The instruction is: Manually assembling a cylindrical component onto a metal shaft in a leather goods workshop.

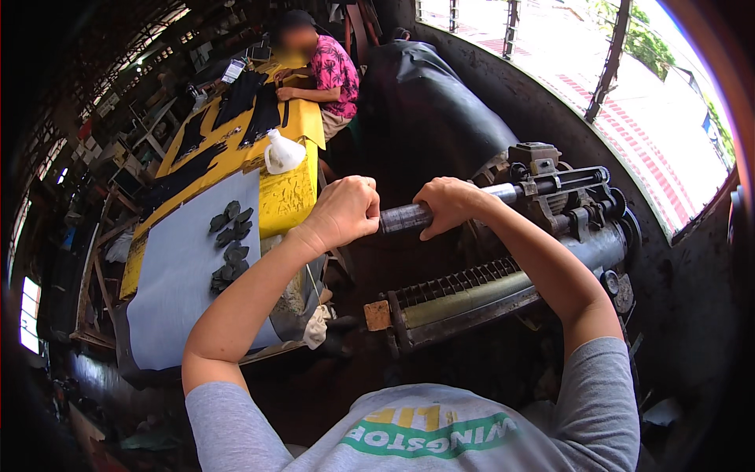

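A dark metal roller shaft [405, 219] sticks out toward me from a machine [550, 185] on the right. My right hand [454, 206] is closed round the shaft, a little back from its free end. Right at that end is my left hand [344, 211], its fingers curled shut; what they pinch, if anything, is hidden. Below the shaft lies a long row of dark comb-like teeth [460, 285] along a greenish metal bar [472, 301]. A brown block [377, 315] sits at the near end of this bar.
On the left, a long yellow-covered table [292, 200] carries a grey-blue sheet [185, 267], small dark pieces [233, 256] and a white plastic bottle [284, 153]. A co-worker [336, 75] bends over black cut pieces [261, 114] farther back. Big dark sheeting [444, 102] stands near the window.
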### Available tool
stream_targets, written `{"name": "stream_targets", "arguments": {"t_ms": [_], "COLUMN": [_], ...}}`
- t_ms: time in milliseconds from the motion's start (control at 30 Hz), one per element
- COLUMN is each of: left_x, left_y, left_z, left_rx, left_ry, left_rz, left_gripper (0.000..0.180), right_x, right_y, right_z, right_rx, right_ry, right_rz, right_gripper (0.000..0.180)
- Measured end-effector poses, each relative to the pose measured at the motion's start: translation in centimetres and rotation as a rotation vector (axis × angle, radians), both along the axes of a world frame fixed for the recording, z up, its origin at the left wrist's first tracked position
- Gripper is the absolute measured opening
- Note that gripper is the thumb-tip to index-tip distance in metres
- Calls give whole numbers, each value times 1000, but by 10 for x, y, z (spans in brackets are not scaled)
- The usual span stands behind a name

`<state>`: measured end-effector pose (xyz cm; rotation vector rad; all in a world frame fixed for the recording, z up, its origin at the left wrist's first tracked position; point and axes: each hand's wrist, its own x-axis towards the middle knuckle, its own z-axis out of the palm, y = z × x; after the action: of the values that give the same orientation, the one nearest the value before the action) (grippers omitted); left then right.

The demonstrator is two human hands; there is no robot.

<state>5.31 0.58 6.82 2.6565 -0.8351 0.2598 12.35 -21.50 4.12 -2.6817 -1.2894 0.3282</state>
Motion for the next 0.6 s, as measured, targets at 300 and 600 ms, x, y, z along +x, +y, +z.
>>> {"name": "stream_targets", "arguments": {"t_ms": [300,600], "left_x": [0,-7], "left_y": [0,-1], "left_z": [4,-11], "left_rx": [-51,-70], "left_ry": [114,-120], "left_rz": [-4,-37], "left_gripper": [10,14], "right_x": [-2,-3], "right_y": [0,-2], "right_z": [1,-1], "right_rx": [2,80], "right_ry": [-2,-53], "right_rz": [12,37], "right_gripper": [54,44]}}
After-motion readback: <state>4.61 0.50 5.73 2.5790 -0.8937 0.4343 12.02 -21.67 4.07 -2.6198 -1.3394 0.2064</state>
